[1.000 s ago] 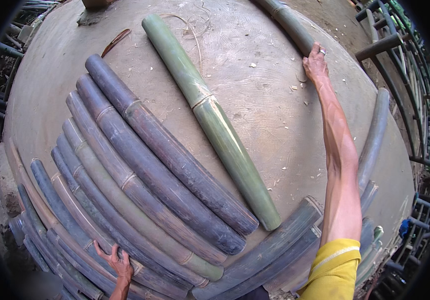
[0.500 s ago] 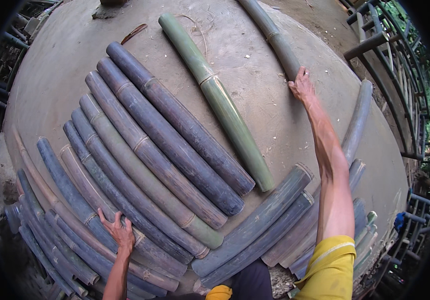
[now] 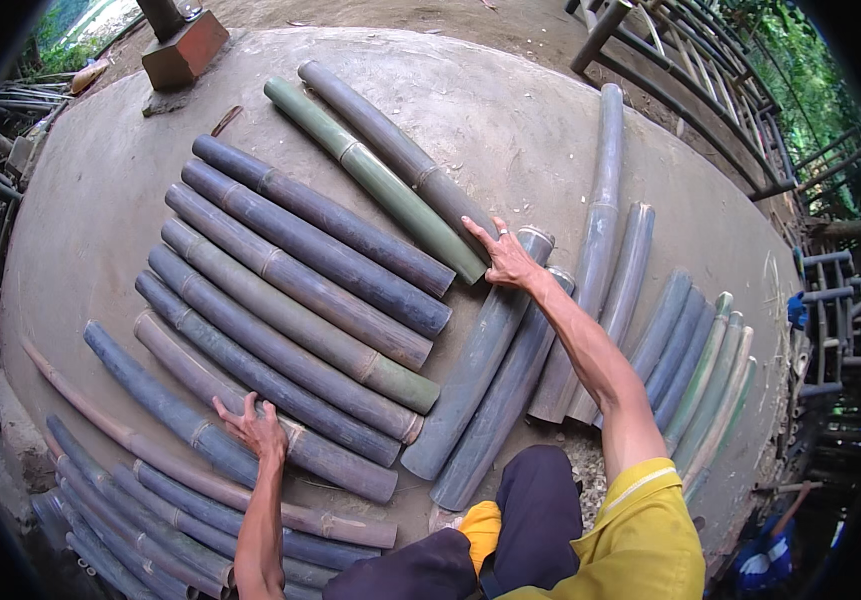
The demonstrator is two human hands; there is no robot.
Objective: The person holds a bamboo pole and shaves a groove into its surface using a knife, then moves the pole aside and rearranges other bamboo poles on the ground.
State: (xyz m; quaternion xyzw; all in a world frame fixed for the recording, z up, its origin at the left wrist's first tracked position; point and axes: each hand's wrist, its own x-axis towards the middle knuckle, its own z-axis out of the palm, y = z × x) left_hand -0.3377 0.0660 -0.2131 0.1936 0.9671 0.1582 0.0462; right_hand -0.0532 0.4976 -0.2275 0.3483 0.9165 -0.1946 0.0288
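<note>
My right hand [image 3: 508, 258] lies over the near end of a grey-brown bamboo pole [image 3: 380, 130], its fingers apart and touching it. Close along that pole's left side runs a green bamboo pole [image 3: 350, 155]. My left hand [image 3: 253, 430] rests with spread fingers on a pinkish-grey bamboo pole [image 3: 190, 368] and does not wrap round it. Beyond that pole, several dark bamboo poles [image 3: 310, 255] lie side by side in a slanting row. Under my right wrist are two dark grey-green poles [image 3: 475, 360].
More poles [image 3: 600, 240] lie to the right, with thin green ones [image 3: 715, 385] farther over. Other dark poles [image 3: 145, 515] crowd the lower left. A concrete floor [image 3: 540, 140] lies under everything. A post base [image 3: 183, 50] stands at the far left, bamboo railings [image 3: 685, 110] at the right.
My right hand has drawn the grey-brown pole leftward and nearer, beside the green one, and its fingers have spread. My left hand stays on its pole. The view has shifted.
</note>
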